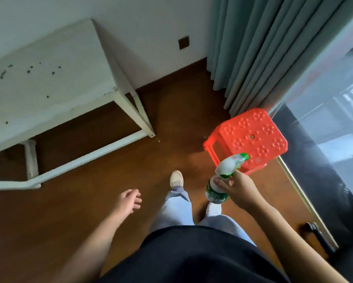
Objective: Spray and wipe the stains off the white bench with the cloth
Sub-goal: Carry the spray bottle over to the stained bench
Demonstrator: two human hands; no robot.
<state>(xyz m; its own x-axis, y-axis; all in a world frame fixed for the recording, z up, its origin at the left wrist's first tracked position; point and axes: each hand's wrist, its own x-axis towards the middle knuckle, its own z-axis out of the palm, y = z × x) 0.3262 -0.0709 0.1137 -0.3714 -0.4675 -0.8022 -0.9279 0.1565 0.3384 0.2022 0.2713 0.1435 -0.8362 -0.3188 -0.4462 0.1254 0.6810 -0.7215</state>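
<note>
You're gripping the spray bottle (222, 178) in your right hand (240, 187), fingers wrapped round its neck, just in front of the red stool (251, 137). Your left hand (129, 201) is hanging loose and empty, well apart from it. I'd say you're at the spraying step, with nothing sprayed yet. The white bench (49, 88) is sitting off to your left against the wall, dark stains (29, 71) dotting its top. Next you're needing to step over and aim the nozzle at those specks. The cloth isn't showing plainly. Brown floor (79, 201) underfoot, grey-green curtain (263, 48) hanging on the right.
</note>
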